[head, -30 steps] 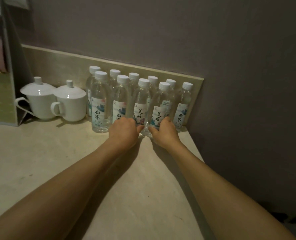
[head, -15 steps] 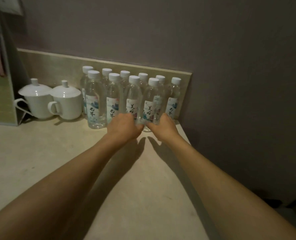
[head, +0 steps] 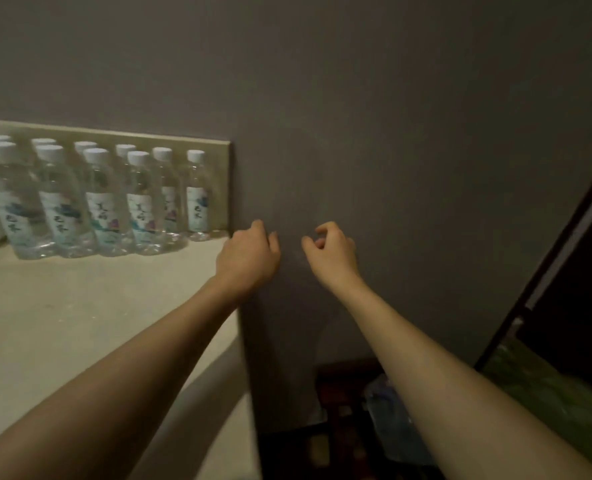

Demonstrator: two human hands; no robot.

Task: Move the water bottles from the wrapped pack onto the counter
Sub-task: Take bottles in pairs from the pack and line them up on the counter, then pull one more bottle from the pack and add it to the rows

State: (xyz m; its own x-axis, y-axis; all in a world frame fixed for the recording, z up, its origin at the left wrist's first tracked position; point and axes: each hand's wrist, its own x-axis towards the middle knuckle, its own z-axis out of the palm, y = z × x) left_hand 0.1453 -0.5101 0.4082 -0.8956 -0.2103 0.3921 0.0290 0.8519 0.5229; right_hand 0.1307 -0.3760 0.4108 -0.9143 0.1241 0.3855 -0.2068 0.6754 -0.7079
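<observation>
Head view: our left hand (head: 248, 259) and right hand (head: 331, 252) hang loosely curled, holding nothing, just past the counter's (head: 80, 306) right edge. Water bottles (head: 104, 202) line its back edge. We should reach down toward the dim pack (head: 388, 420) below and grip each bottle firmly.

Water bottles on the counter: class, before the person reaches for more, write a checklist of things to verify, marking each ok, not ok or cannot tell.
1. Left hand holds nothing: ok, fingers loosely curled.
2. Right hand holds nothing: ok.
3. Water bottles upright in rows against the backsplash: ok.
4. Bare space on the counter in front of the rows: ok.
5. Wrapped pack located: cannot tell; something bluish sits low beside the counter, too dark and blurred.
6. Bottles left in the pack: cannot tell.
</observation>
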